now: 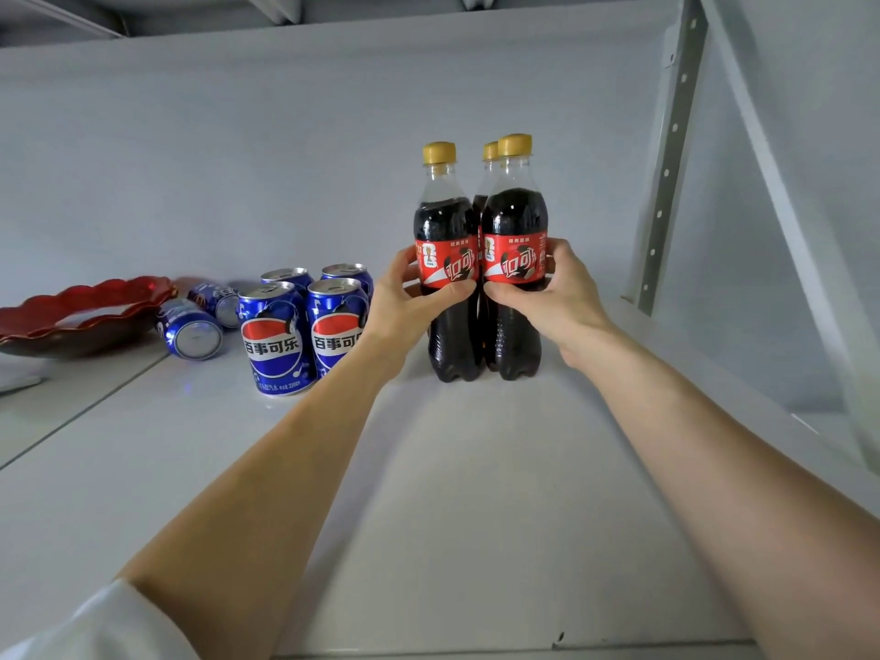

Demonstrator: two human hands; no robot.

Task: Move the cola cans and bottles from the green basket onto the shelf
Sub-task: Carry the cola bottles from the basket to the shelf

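You are working well into the job, by the look of it. Four blue cola cans are standing upright in a tight block on the shelf, toward its left side and back from the front edge, and two more cans are lying on their sides just behind and to the left of them, near a red scalloped bowl at the far left. Three cola bottles with yellow caps are standing together toward the shelf's rear right, close to the perforated upright. The green basket is lying outside the view, so you cannot tell what is waiting in it.

Your left hand is wrapping thumb and fingers around the label of the left front bottle, and your right hand is gripping the right front bottle the same way. Both forearms are reaching forward over the shelf, converging on the pair. The two bottles are touching each other, bases apparently resting on the shelf, with the third bottle showing behind them. Judging from this, you are seating the pair, and the lying cans may need righting.
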